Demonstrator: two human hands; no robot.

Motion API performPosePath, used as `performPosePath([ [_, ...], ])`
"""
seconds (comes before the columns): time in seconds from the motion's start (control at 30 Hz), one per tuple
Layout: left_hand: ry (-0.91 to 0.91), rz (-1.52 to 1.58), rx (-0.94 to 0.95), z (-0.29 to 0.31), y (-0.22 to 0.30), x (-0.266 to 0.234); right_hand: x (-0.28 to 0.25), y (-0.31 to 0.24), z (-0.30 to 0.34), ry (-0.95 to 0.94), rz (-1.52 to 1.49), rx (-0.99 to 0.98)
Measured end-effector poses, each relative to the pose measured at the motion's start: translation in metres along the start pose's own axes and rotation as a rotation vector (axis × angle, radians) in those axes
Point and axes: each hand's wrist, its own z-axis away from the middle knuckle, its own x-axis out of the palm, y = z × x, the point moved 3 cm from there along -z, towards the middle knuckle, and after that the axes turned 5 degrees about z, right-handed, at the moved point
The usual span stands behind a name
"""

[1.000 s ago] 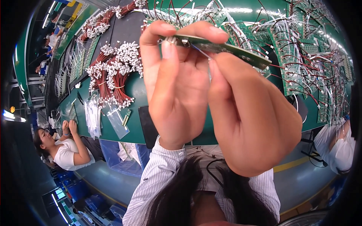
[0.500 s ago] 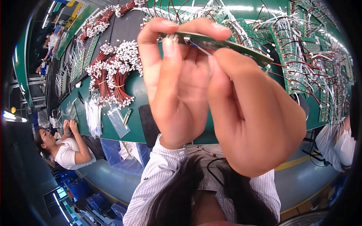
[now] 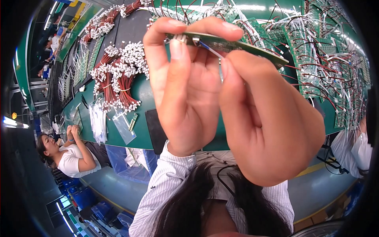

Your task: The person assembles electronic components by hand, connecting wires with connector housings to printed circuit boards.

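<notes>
Raised before me is a narrow green circuit board (image 3: 274, 57), seen nearly edge-on, with small white connectors along its left part. My left hand (image 3: 185, 94) grips its left end between the thumb and curled fingers. My right hand (image 3: 272, 122) is closed in a pinch around a thin pale rod or wire (image 3: 212, 51) with a dark blue end. That blue end meets the board beside a white connector (image 3: 196, 40); whether it goes inside I cannot tell. The right fingers hide the rest of the thin piece.
Bundles of red wires with white plugs (image 3: 125, 94) lie on the green table (image 3: 142, 98). Many wired boards (image 3: 304, 71) cover the right side. A clear bag (image 3: 123, 126) and a black pad (image 3: 154, 130) lie nearer. A co-worker (image 3: 77, 158) sits at the left.
My right hand has shifted slightly to the right and down, and more of the thin piece's blue end shows. My left hand and the board have barely moved.
</notes>
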Motion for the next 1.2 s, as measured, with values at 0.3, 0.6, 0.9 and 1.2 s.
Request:
performPosePath([
  [0.3,0.003,0.018,-0.005,0.000,0.000,0.001,-0.001,0.000,-0.002,-0.060,-0.004,0.022],
  [0.6,-0.010,-0.009,-0.003,0.000,-0.001,0.000,-0.002,0.003,-0.003,-0.131,-0.029,0.139],
  [0.9,-0.032,-0.198,0.079,-0.002,0.000,0.004,0.000,0.007,0.000,-0.005,-0.080,0.061],
  [1.2,-0.048,-0.316,0.157,-0.003,0.000,0.007,0.001,0.008,-0.001,-0.022,-0.011,-0.040],
])
